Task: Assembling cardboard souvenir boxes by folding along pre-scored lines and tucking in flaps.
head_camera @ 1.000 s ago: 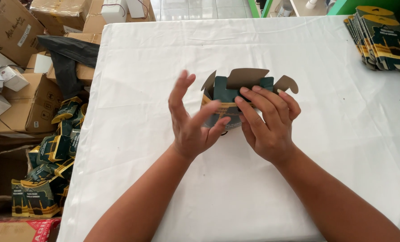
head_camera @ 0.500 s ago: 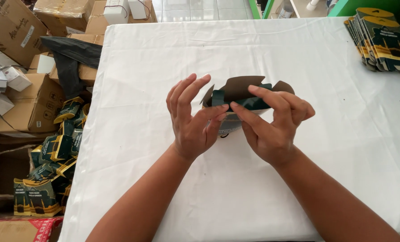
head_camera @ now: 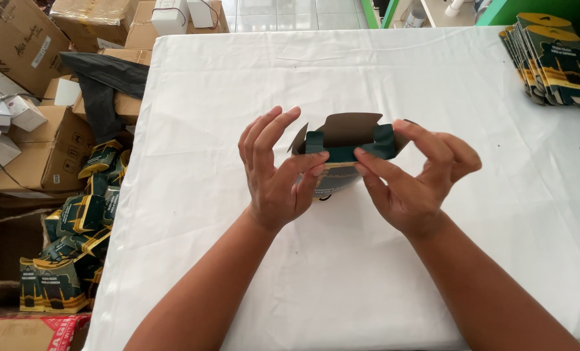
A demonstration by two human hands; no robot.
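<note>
Carton: a small dark green cardboard box (head_camera: pixel 350 148), held just above the middle of the white-covered table (head_camera: pixel 238 97), its brown-lined flaps standing open at the top.
Left hand: the left hand (head_camera: pixel 278 170) has its thumb pressed to the carton's left front edge, while the other fingers are spread and lifted off it (a one-digit touch, not a full grasp).
Right hand: the right hand (head_camera: pixel 415 177) pinches the carton's right end, thumb at the front and curled fingers over the top corner.
Doing the fold well: by my judgement, the side walls want to be kept square and both thumbs level, so the small side flaps go in before the broad brown one; pressing on the creases rather than the panels should keep the card from buckling.
Flat stock: a stack of unfolded cartons (head_camera: pixel 553 62) at the table's far right corner, dark green with gold arched tops, lying overlapped.
Finished pile: a heap of made-up green and gold boxes (head_camera: pixel 75 227) on the floor left of the table.
Shipping boxes: brown corrugated cartons (head_camera: pixel 17 39) stacked further left, some with dark print (unreadable in kind beyond that).
Small white boxes: two white boxes (head_camera: pixel 186 13) on cartons beyond the table's far left corner.
Dark sheet: a black plastic bag (head_camera: pixel 101 78) draped over a carton by the table's edge.
</note>
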